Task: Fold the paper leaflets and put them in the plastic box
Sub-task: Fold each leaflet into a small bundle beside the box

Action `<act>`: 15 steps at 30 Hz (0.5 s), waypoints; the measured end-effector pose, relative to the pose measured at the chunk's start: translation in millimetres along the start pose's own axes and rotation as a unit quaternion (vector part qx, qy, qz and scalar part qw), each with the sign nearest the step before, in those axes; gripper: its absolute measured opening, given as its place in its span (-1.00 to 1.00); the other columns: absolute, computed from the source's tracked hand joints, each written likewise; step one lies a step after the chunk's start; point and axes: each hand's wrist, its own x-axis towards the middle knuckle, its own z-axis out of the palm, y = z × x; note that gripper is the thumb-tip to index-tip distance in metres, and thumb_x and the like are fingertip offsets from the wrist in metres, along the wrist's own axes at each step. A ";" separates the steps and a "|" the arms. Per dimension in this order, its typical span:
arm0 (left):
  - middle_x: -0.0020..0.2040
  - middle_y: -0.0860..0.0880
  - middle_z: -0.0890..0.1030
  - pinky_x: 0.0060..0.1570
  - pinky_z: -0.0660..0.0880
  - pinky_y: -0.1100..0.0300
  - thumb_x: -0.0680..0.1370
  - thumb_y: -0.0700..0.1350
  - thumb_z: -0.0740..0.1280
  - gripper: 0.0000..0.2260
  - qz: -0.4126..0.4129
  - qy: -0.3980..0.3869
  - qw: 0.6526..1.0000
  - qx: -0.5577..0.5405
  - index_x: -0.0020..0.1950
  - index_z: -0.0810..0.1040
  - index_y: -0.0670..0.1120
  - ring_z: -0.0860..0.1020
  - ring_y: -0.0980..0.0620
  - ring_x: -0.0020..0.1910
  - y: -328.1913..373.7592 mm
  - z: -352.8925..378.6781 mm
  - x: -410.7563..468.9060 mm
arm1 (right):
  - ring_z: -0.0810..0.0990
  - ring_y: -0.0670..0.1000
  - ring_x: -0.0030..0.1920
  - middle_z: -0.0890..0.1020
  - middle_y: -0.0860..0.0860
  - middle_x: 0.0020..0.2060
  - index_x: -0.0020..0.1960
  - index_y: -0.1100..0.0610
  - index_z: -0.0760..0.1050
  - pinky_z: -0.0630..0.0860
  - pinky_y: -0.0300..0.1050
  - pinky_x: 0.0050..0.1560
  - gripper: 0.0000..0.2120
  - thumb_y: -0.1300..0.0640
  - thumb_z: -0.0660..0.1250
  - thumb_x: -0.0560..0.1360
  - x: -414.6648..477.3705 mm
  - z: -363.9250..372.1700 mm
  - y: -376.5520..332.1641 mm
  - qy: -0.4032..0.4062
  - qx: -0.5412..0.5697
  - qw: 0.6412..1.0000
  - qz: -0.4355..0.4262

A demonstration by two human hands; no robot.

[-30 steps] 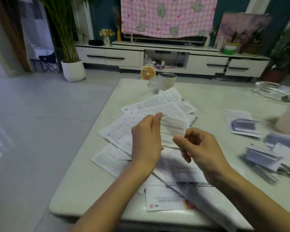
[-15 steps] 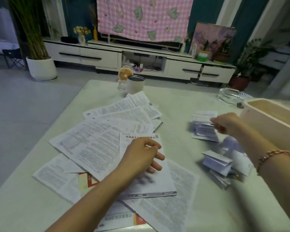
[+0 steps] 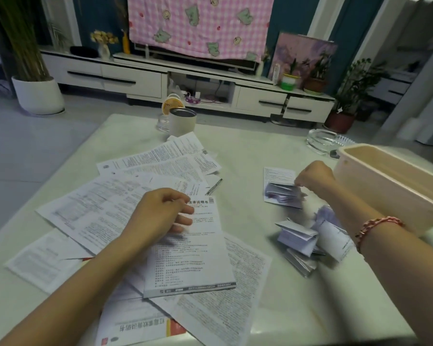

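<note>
From the head camera we look down on a pale table (image 3: 247, 151) covered on its left half by a fan of unfolded leaflets (image 3: 98, 208), overlapping one another. On top of them lies a top sheet (image 3: 193, 260) printed with dense text. Our left hand (image 3: 160, 216) rests on this sheet's upper left corner, palm down, the fingers half curled with their tips on the paper. The corner is hidden under the hand, so we cannot tell whether the thumb has hold of the edge or the hand merely presses. Our right hand (image 3: 312, 178), with a pink bracelet (image 3: 377, 226) on its wrist, reaches across the right half of the table. Its fingers are curled tight like a fist and pinch the right edge of a folded leaflet (image 3: 282, 193). That leaflet sits on a small flat sheet (image 3: 279, 172) and is a little blurred. Nearer to us, under the right forearm, lies a loose pile of folded leaflets (image 3: 300, 240), some standing open like little tents. The plastic box (image 3: 385, 196), cream coloured and open on top, stands at the right edge of the table, just beside the right hand and the folded pile. We see no leaflet inside the part of it that shows. At the far edge stands a white mug (image 3: 181, 121), and a glass ashtray (image 3: 322, 141) lies beyond the box.
</note>
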 end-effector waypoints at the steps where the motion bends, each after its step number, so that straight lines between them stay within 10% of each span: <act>1: -0.15 -0.06 0.66 -0.16 0.59 0.02 0.59 -0.26 0.19 -0.83 0.004 0.018 1.000 0.007 -0.06 0.57 -0.11 0.63 -0.03 -0.22 -1.1 -3.0 2.6 | 0.50 0.12 -0.27 0.56 0.16 -0.23 -0.20 0.29 0.46 0.36 -0.20 -0.36 -0.98 0.35 0.28 0.37 -0.9 -1.8 -1.9 0.009 0.015 1.000 -0.012; 9: 0.02 0.00 0.61 0.01 0.49 0.13 0.57 -0.22 0.21 -0.85 0.077 0.091 0.983 0.142 -0.01 0.55 -0.04 0.55 0.04 0.03 -10.1 -24.4 4.1 | 0.48 -0.06 -0.32 0.54 -0.03 -0.31 -0.18 0.03 0.49 0.39 -0.19 -0.35 -0.91 0.17 0.38 0.43 -126.1 17.5 -56.5 -0.166 0.175 0.944 -0.225; 15: 0.24 -0.01 0.51 0.00 0.29 0.34 0.59 -0.12 0.21 -0.76 0.061 0.054 0.972 0.221 0.25 0.46 -0.03 0.47 0.09 0.19 -28.1 -29.3 -9.0 | 0.42 0.00 0.18 0.44 0.04 0.21 0.33 0.05 0.31 0.35 -0.13 0.17 -0.49 0.00 0.37 0.44 -171.8 73.8 -36.3 -0.188 0.032 0.946 -0.262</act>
